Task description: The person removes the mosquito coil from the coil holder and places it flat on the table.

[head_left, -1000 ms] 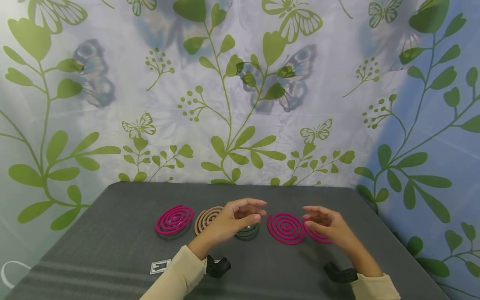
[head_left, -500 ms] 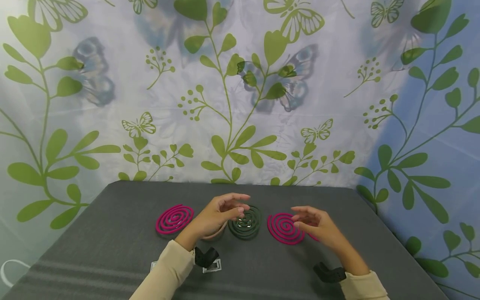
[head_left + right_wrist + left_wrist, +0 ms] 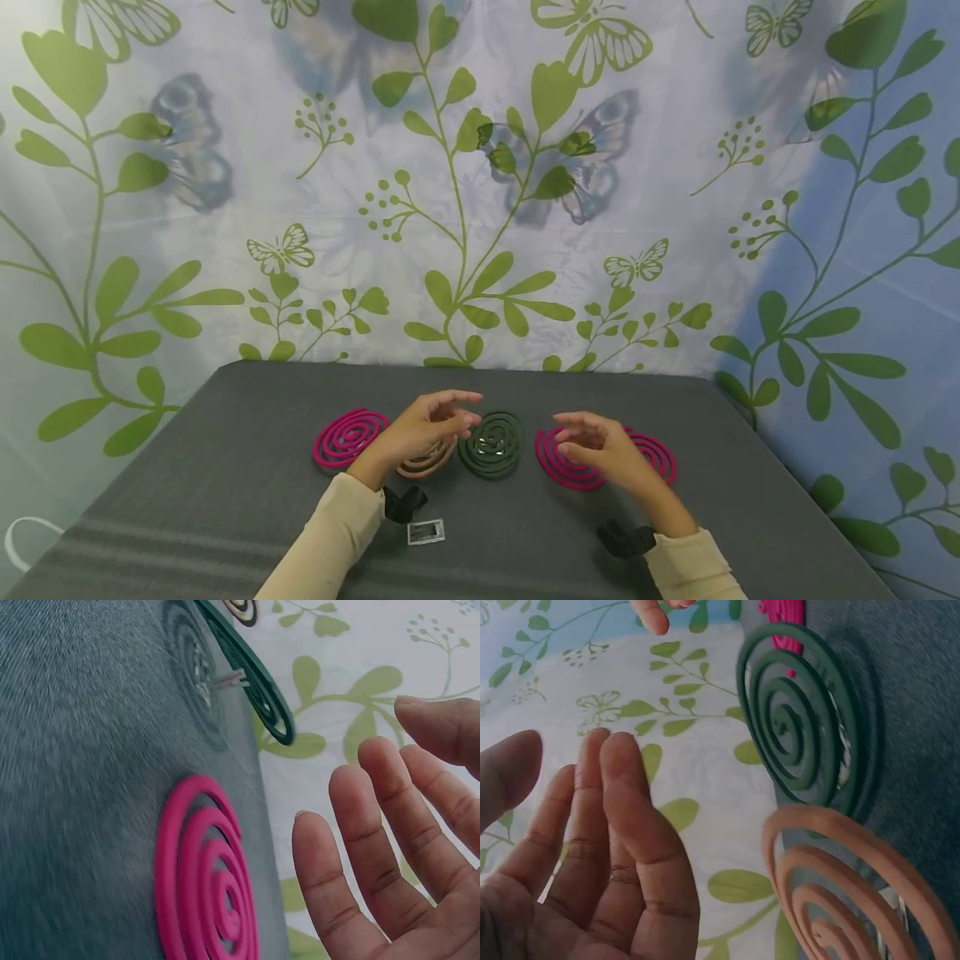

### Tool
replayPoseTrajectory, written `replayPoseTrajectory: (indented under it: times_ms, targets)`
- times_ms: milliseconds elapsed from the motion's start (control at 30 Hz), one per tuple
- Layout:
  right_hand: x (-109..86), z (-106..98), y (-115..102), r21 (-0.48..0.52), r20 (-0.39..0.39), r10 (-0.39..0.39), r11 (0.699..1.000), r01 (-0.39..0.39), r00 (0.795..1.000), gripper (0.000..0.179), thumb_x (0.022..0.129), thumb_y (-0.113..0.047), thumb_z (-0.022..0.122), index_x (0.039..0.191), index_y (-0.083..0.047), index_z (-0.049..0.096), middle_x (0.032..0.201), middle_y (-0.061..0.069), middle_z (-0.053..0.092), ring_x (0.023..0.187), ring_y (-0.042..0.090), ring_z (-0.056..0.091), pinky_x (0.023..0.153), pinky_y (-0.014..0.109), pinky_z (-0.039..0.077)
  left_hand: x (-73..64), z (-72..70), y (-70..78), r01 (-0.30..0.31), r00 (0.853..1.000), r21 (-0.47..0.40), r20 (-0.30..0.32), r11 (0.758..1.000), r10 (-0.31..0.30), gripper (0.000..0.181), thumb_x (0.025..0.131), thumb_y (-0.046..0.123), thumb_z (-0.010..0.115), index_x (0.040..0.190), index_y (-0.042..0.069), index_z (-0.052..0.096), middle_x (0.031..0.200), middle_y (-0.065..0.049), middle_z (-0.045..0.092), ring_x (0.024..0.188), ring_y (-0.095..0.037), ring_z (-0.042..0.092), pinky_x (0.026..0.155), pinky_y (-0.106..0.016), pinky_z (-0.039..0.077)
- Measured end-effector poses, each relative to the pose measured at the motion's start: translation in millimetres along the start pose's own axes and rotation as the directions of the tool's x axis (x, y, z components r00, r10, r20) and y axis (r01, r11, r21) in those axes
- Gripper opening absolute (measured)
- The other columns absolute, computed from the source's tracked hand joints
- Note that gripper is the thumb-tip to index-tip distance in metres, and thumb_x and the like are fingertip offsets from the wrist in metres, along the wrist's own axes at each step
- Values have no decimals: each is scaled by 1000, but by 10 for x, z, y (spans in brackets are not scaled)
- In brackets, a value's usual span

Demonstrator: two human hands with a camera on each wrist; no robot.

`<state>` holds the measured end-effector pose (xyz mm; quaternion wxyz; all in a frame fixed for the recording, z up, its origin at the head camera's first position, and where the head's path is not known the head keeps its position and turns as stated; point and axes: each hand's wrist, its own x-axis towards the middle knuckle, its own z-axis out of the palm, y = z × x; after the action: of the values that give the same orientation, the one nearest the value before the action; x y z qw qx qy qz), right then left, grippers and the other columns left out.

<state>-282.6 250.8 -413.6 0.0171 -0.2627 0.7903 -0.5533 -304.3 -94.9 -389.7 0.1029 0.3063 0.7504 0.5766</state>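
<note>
My left hand (image 3: 420, 433) hangs in the air over the tan mosquito coil (image 3: 426, 472), hiding part of it in the head view. Its fingers are loosely bent and hold nothing. To its right is a dark green mosquito coil (image 3: 810, 712), raised on a small metal stand. My right hand (image 3: 603, 450) is over the middle pink mosquito coil (image 3: 553, 471) and overlaps it; its fingers are relaxed, with nothing between them. Farther right shows another pink coil (image 3: 666, 462), partly behind the right hand. At the far left lies a third pink coil (image 3: 330, 446).
The coils stand in a row across a dark grey table (image 3: 262, 500). A small white-framed label (image 3: 426, 532) lies near the left wrist. A printed curtain (image 3: 480, 208) with leaves and butterflies rises behind the table.
Both hands have moved left. The left one went from over the green coil to over the tan coil; the right one from the far right pink coil to the middle pink coil.
</note>
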Motion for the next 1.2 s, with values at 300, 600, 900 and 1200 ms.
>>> replayPoseTrajectory:
  times_ms: [300,600,900,1200]
  targets:
    - [159,195,87,22,-4,67,998,-67,998,49,103,-2,71,143,20,53,117,29,72,98,8,71,84,34,64,13,-16,-115,73,997,20,25,997,-73,42,111,3,58,151,-8,55,119,-34,72,102,-46,69,72,-25,53]
    - [271,312,154,72,-19,127,990,-125,992,58,101,1,71,149,21,44,117,33,71,99,24,73,79,37,65,7,-2,-138,120,993,26,17,992,-121,47,106,2,64,150,-11,54,107,-31,75,78,-21,69,60,-22,47]
    - [360,429,170,108,-6,177,979,-175,984,63,103,-2,70,154,20,38,109,19,74,91,26,72,74,36,65,-24,43,-138,209,978,85,-9,974,-209,52,105,6,68,154,-7,53,98,-22,79,65,-13,66,55,-21,43]
    - [402,511,143,132,3,223,966,-222,975,62,101,2,71,155,16,42,98,9,70,86,21,71,72,34,64,-20,92,-155,261,965,69,0,963,-262,60,104,2,66,160,-6,46,92,-20,80,55,-8,65,46,-21,34]
